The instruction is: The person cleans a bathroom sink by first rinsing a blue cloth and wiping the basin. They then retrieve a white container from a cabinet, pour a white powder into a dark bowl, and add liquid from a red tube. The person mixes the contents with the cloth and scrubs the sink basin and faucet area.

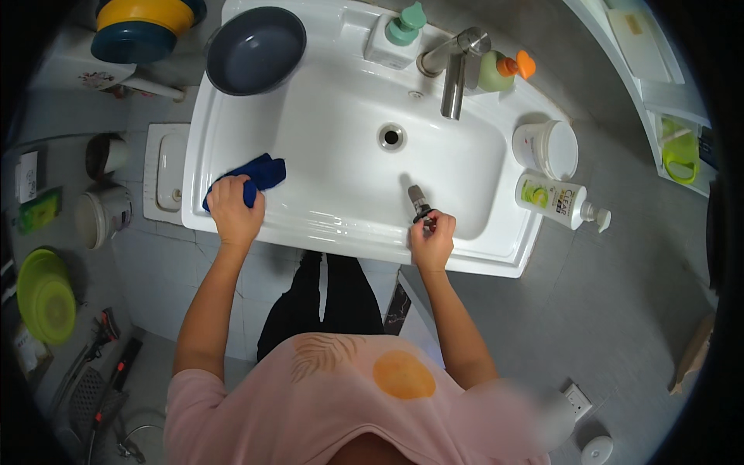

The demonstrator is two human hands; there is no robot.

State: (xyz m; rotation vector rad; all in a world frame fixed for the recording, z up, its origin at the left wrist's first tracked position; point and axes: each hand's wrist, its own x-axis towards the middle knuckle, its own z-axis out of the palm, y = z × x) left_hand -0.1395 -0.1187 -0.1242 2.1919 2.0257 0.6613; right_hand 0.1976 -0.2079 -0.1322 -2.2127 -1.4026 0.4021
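Observation:
My left hand (235,209) is closed around a bunched dark blue cloth (266,172) and rests on the left ledge of the white sink (341,155). Over the front part of the basin, my right hand (434,242) grips a small, slim device (417,195) with a grey-brown tip and a dark body ringed with silver. Its tip points up toward the drain hole (391,137). My fingers cover its lower end, so its exact kind is unclear.
A dark grey basin (256,50) sits on the sink's back left corner. Behind the bowl stand a white soap dispenser (394,43), a metal faucet (453,74) and a green bottle with an orange pump (496,71). A white tub (546,149) and a pump bottle (554,201) occupy the right ledge.

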